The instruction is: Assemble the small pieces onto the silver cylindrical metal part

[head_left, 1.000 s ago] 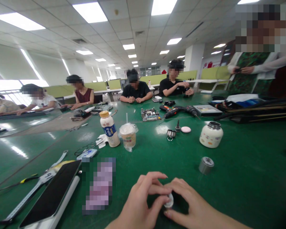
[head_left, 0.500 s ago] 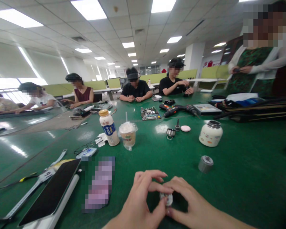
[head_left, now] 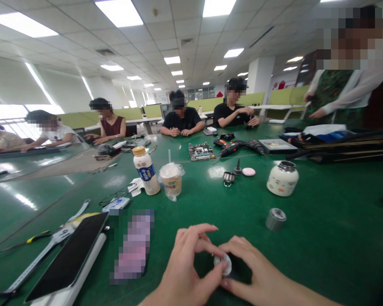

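A small round whitish-grey disc is held low over the green table, at the bottom middle of the view. My left hand has its thumb and index fingertip pressed on the disc's face, the other fingers bent above. My right hand grips the disc's rim from the other side between thumb and fingertips. The disc's underside is hidden, so its exact kind does not show. Beyond my right hand stands a metal cylinder-shaped lid. Farther back is a cream flask body with a bare metal neck.
Left of my hands lie a blurred-out purple item and a black-screened tablet. Ahead stand a drink bottle and a plastic cup. Farther off are a circuit board and power drills. Several people are around the table.
My left index finger has shifted down onto the disc, and more of the disc's face shows. My right hand stays about in place. The standing person's hands have moved apart.
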Tool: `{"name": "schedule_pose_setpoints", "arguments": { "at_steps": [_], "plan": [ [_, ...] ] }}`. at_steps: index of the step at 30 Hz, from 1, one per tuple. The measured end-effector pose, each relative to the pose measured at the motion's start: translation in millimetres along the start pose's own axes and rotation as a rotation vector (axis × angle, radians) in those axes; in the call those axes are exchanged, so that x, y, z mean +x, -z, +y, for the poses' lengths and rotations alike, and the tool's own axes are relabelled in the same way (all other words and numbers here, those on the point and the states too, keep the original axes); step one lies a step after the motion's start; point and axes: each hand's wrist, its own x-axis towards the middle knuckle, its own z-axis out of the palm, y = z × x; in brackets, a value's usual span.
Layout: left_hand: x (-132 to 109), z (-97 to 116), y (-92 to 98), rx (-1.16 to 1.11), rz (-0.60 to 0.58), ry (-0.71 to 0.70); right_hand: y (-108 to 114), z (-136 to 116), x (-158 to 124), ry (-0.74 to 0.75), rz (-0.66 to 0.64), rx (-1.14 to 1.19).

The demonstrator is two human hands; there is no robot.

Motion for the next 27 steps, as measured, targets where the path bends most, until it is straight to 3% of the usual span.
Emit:
{"name": "schedule_pose_setpoints", "arguments": {
  "at_steps": [11,16,21,27],
  "plan": [
    [-1,-9,-3.0,-0.083,0.028,0.049,2,-3,2,-0.02,-0.028,0.007],
    [6,-31,-1.3,0.04,0.14,0.244,4,-5,2,-0.059,-0.05,0.01],
    [1,-55,-9.2,0.175,0.041,0.278,6,-9,3,-0.083,-0.053,0.008],
    [0,-59,-10.6,0.225,0.049,0.28,6,-8,4,-0.075,-0.049,0.008]
  ]
}}
